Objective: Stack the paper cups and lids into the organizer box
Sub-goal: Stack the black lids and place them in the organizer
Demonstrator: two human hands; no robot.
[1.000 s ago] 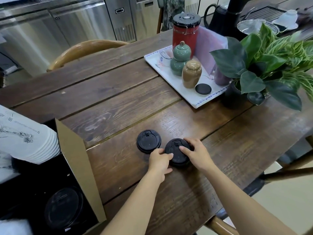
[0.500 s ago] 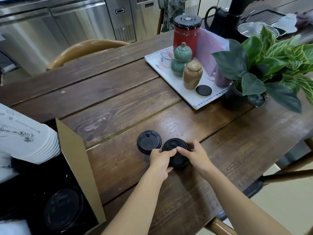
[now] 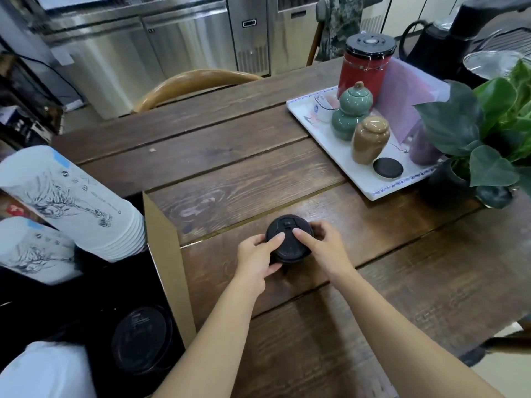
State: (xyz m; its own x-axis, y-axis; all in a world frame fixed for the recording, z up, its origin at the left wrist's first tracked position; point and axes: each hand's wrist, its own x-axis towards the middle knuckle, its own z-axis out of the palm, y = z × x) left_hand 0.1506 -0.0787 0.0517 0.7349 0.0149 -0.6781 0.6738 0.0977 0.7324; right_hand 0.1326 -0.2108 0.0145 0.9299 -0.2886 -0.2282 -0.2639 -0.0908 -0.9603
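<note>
Black plastic lids point(image 3: 288, 239) sit stacked one on another on the wooden table point(image 3: 230, 173), in the middle of the view. My left hand point(image 3: 257, 261) grips the stack from the left, thumb on top. My right hand point(image 3: 323, 245) grips it from the right, a finger pressing the top lid. The cardboard organizer box point(image 3: 163, 254) stands at the left edge. Inside it lie stacks of white printed paper cups point(image 3: 71, 202) on their sides and another black lid point(image 3: 140, 340) near the front.
A white tray point(image 3: 313, 122) at the back right carries a red canister point(image 3: 365, 64), a green jar point(image 3: 349, 116), a brown jar point(image 3: 369, 139) and a black coaster point(image 3: 388, 168). A potted plant point(image 3: 488, 133) stands right. A wooden chair back point(image 3: 195, 81) is behind the table.
The two lids lay side by side before; the right one has moved left onto the other, and both hands now hold the single stack.
</note>
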